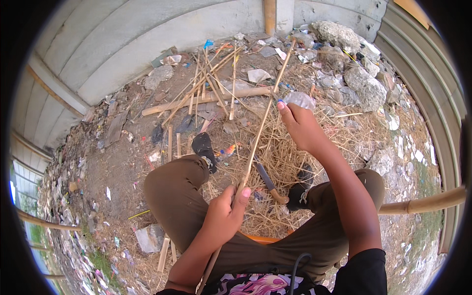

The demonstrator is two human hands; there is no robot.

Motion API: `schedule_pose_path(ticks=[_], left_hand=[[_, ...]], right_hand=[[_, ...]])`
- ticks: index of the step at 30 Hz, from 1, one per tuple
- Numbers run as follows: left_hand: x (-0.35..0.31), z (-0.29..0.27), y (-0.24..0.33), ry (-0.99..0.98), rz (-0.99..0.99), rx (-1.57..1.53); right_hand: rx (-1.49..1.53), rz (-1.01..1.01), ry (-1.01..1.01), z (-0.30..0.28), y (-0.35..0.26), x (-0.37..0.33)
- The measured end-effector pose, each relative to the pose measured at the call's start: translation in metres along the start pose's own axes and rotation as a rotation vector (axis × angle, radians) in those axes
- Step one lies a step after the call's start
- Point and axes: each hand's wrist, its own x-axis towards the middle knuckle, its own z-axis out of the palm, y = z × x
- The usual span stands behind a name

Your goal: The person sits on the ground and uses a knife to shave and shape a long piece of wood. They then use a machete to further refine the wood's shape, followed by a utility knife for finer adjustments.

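Note:
A long, thin bamboo strip (259,135) slants from my lap up toward the far wall, between my knees. My left hand (223,214) is closed around its lower part, the thumb lying along it. My right hand (300,128) is held to the right of the strip's upper half, fingers curled and closed. A bit of blue shows by its thumb tip; what it pinches, if anything, I cannot make out. Below the strip, a knife with a dark blade and wooden handle (280,198) lies on shavings between my feet.
Beyond my feet, several bamboo strips (209,81) lean crosswise over a thick bamboo pole (167,106). Pale shavings (282,147) cover the ground. Rubble (365,87) and litter line the right side. Grey panel walls (196,29) enclose the spot; a bamboo rail (423,202) stands right.

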Motion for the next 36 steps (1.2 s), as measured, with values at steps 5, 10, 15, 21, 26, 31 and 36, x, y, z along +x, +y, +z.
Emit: schedule_pose_path(ticks=[5, 10, 15, 21, 26, 31, 36], left_hand=[[0.002, -0.007, 0.004, -0.016, -0.099, -0.398], [0.001, -0.010, 0.004, -0.010, -0.065, -0.488], [-0.001, -0.009, 0.007, -0.028, -0.075, -0.551], [-0.002, -0.011, 0.006, -0.017, -0.079, -0.553], [-0.006, -0.012, 0.013, -0.042, -0.091, -0.578], [-0.008, -0.014, 0.014, -0.090, -0.082, -0.560], [-0.014, -0.021, 0.021, -0.122, -0.080, -0.502]], right_hand=[[0.362, 0.083, -0.092, 0.006, -0.013, -0.013], [0.139, -0.168, -0.087, 0.005, -0.003, -0.013], [0.483, 0.393, -0.317, 0.024, 0.003, -0.009], [1.089, 0.795, -0.372, 0.032, -0.034, -0.027], [1.322, 0.781, -0.484, 0.038, -0.036, -0.053], [1.085, 0.345, -0.350, 0.039, -0.058, -0.077], [0.405, -0.286, -0.088, 0.038, -0.069, -0.088]])
